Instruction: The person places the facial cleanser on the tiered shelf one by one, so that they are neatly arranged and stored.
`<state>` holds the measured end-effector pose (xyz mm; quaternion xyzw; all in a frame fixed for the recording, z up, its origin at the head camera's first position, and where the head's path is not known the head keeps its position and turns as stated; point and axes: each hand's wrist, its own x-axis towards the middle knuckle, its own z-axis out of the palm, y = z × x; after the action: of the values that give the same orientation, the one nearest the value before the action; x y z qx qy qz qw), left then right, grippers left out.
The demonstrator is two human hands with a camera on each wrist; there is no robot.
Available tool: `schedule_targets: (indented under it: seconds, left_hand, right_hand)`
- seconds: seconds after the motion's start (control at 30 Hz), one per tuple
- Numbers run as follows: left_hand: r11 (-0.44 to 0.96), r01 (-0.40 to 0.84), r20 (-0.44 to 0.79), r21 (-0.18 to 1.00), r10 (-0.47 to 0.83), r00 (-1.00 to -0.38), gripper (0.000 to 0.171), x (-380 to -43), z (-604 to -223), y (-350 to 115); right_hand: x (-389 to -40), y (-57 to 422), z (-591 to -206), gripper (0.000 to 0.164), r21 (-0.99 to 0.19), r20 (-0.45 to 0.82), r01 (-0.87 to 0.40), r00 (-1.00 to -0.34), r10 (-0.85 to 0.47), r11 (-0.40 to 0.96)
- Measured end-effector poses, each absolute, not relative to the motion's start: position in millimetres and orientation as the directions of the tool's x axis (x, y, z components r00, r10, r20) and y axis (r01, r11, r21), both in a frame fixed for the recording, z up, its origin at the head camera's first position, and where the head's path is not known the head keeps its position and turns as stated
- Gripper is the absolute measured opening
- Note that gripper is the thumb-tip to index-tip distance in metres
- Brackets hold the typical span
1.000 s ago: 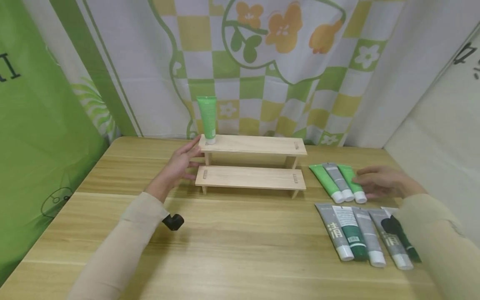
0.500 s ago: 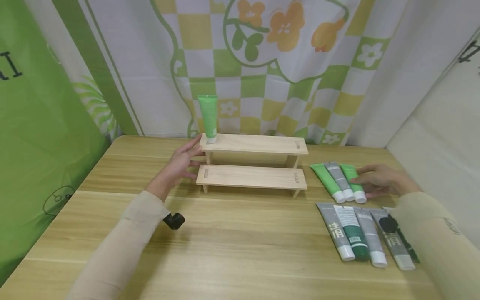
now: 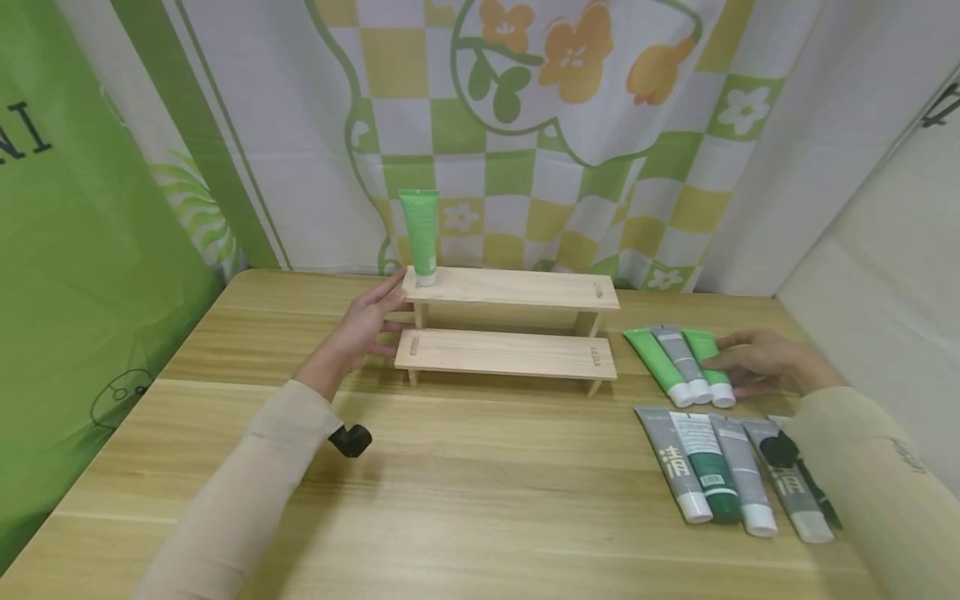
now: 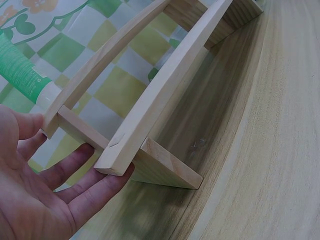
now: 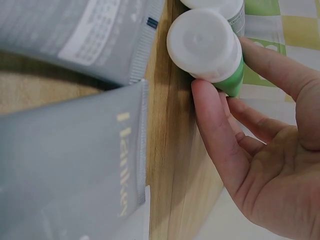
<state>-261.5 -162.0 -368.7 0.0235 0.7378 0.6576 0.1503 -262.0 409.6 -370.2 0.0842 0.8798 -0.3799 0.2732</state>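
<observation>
A small two-tier wooden shelf stands at the back of the table, with a green tube upright on its white cap at the upper tier's left end. My left hand touches the shelf's left end, fingers spread and fairly straight along both tiers, as the left wrist view shows. At the right, my right hand pinches another green tube between thumb and fingers. This tube lies beside a grey tube and a further green tube. Its white cap faces the right wrist camera.
In front of the right hand lies a row of several grey and dark green tubes, among them a grey tube and a white-and-green tube. The right sleeve partly covers the row's end. A patterned curtain hangs behind the wooden table.
The head view has shifted slightly. Both hands stay in place, the left at the shelf's end and the right at the green tube.
</observation>
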Motion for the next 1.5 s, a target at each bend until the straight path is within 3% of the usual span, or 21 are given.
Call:
schedule_targets:
  seconds: [0.73, 1.03, 1.5]
  left_hand:
    - [0.141, -0.148, -0.179, 0.979, 0.245, -0.953, 0.054, -261, -369, -163]
    - [0.134, -0.15, -0.179, 0.98, 0.241, -0.954, 0.054, -261, -369, -163]
    - [0.146, -0.144, -0.177, 0.979, 0.244, -0.953, 0.054, -263, -371, -165]
  right_hand:
    - [-258, 406, -358, 0.093, -0.641, -0.452, 0.28, -0.89, -0.057, 0.714]
    - [-255, 383, -336, 0.084, -0.704, -0.325, 0.177, -0.941, -0.09, 0.687]
    - [-254, 336, -296, 0.087, -0.771, -0.278, 0.122, -0.948, -0.158, 0.625]
